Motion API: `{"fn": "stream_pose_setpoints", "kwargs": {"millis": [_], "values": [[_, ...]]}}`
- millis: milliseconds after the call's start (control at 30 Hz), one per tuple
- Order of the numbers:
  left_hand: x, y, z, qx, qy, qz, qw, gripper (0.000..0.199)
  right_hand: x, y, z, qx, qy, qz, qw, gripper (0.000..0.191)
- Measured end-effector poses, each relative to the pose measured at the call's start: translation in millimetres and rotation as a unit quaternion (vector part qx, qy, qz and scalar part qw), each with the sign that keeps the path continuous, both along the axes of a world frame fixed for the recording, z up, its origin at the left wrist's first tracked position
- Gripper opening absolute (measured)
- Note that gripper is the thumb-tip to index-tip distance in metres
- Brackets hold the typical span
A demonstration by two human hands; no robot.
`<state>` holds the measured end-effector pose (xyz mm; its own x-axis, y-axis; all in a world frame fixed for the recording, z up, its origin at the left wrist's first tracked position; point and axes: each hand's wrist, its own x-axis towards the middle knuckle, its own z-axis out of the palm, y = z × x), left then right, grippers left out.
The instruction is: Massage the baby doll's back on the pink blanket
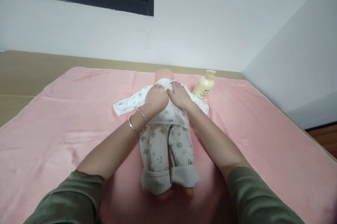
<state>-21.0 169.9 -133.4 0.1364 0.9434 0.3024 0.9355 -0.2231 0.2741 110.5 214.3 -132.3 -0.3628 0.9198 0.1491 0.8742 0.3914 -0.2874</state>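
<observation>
A baby doll [165, 74] lies stretched out on a pink blanket, its bare round head away from me and its feet toward me. It wears a white printed shirt [170, 115] and matching trousers [155, 147] with turned-up cuffs. My left hand [157, 98], with two silver bangles at the wrist, is closed on the shirt's upper part, its fingers curled into the cloth. Beside it my right hand [180, 95] rests flat on the shirt near the collar, fingers stretched forward and thumb apart. The doll's left-hand sleeve spreads outward; my right forearm partly covers the other sleeve.
A pale yellow pump bottle [204, 85] stands on the blanket just right of the doll. The pink blanket [79, 112] covers a wooden surface [31, 66] against a white wall [197, 24]. A dark window frame [143, 6] is at the upper left.
</observation>
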Motion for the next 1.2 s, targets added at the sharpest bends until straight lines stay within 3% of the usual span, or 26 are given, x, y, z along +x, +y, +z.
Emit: {"fn": "stream_pose_setpoints", "kwargs": {"millis": [133,267,533,933,1067,1200], "values": [[-16,16,-2.3,-0.009,-0.021,0.028,0.999,0.038,-11,-23,6.0,-0.006,-0.043,0.02,0.999,0.067],[-23,24,-11.8,0.011,-0.009,0.01,1.0,0.039,-18,-35,7.5,-0.004,-0.036,0.017,0.999,0.068],[-14,22,-20.8,0.03,-0.05,0.056,0.997,0.047,-2,1,-0.4,-0.023,0.007,0.003,1.0,0.066],[-15,26,-30.6,0.056,-0.135,0.057,0.988,0.053,8,15,-6.3,-0.029,0.015,0.024,0.999,0.065],[-14,24,-31.9,0.068,-0.165,0.063,0.982,0.053,14,16,1.0,-0.02,0.017,0.022,0.999,0.057],[-14,23,-32.0,0.077,-0.179,0.063,0.979,0.052,14,-2,18.9,0.003,0.089,-0.003,0.996,0.057]]}}
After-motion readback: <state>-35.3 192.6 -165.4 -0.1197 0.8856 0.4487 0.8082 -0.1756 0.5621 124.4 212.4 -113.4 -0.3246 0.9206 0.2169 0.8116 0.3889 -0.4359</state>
